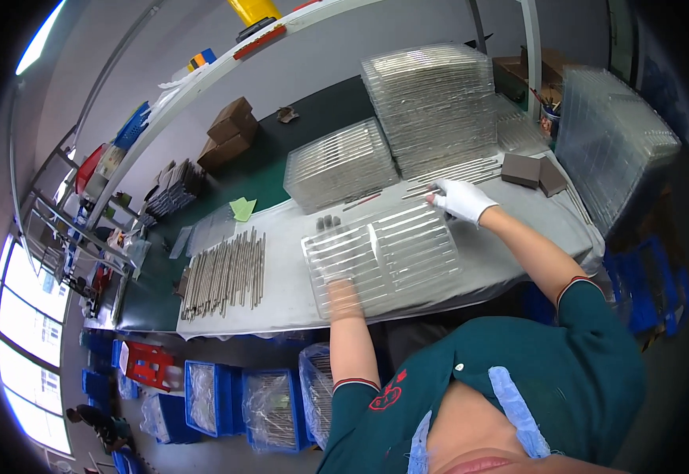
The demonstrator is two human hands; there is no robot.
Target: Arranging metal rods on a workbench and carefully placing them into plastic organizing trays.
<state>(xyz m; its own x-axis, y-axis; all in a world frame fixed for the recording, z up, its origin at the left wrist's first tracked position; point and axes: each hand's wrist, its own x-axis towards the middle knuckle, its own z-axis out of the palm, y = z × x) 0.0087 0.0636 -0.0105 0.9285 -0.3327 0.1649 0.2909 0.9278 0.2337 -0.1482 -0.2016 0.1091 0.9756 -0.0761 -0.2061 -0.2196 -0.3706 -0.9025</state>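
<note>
A clear plastic tray [419,251] with long ribbed grooves is tilted above the near edge of the cloth-covered table. My left hand [328,223] supports it from beneath; the grey-covered fingertips show past its far edge, while the palm is blurred through the plastic. My right hand [463,201], in a white glove with bare fingertips, is closed at the tray's far right corner. Beyond that hand lie several thin metal rods [471,171]. A wide row of similar rods [226,272] covers the cloth on the left.
A tall stack of clear trays [431,110] and a lower stack [340,164] stand behind. More trays [614,146] rise at right, near dark brown blocks [521,171]. Cardboard boxes [230,130] sit far left. Blue bins [214,399] line the floor; another person [101,425] is lower left.
</note>
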